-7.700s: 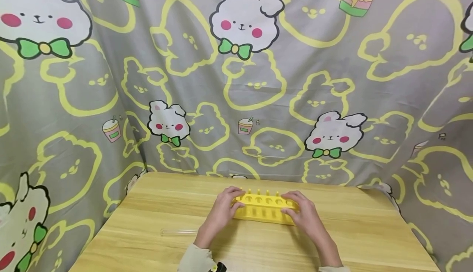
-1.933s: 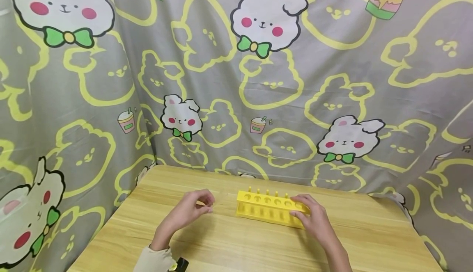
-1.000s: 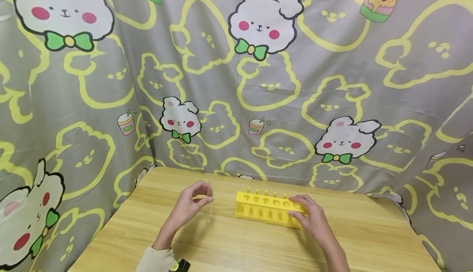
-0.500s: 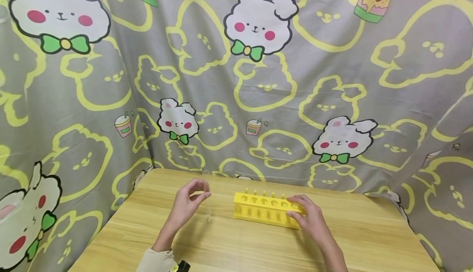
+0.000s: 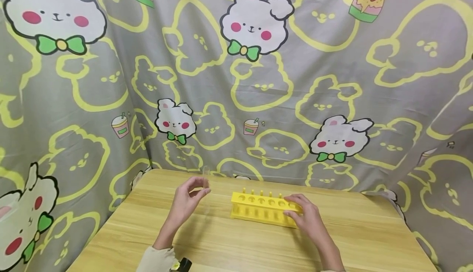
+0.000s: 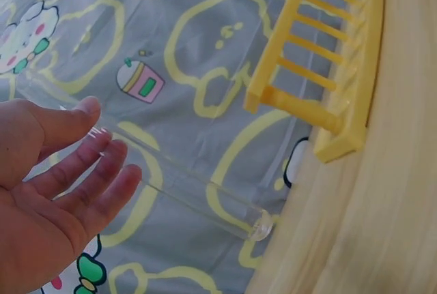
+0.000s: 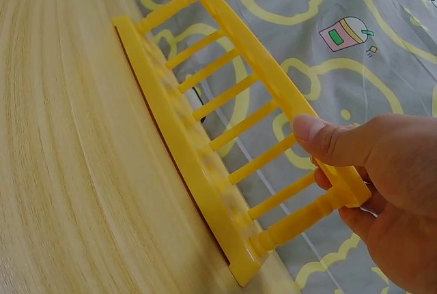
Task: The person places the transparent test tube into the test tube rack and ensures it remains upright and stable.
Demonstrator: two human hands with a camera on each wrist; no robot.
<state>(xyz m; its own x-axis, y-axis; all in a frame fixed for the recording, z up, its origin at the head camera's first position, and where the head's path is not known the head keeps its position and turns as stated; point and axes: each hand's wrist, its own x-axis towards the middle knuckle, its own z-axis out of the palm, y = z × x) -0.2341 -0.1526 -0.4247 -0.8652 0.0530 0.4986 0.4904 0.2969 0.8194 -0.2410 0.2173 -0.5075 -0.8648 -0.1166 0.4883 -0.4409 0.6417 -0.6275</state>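
Note:
A clear glass test tube [image 6: 198, 188] is pinched between the thumb and fingers of my left hand [image 5: 186, 203]. In the head view the tube stands nearly upright above the table, its rounded end down, left of the yellow test tube rack [image 5: 255, 201]. My right hand [image 5: 308, 213] grips the right end of the rack's top bar; in the right wrist view its thumb [image 7: 314, 130] lies on the near side and the other fingers are partly hidden behind. The rack stands upright on the table, with a row of round holes on top and pegs along its back; no tube shows in it.
The wood-grain table [image 5: 229, 247] lies under both hands. A grey curtain [image 5: 273, 112] with rabbit prints hangs behind it and along both sides. A black strap or device [image 5: 184, 264] shows by the left sleeve [image 5: 157, 259].
Earlier both hands held the rack while the tube lay on the table at left. Since then my left hand has picked up the tube, turned it upright and raised it slightly; the right hand keeps its grip.

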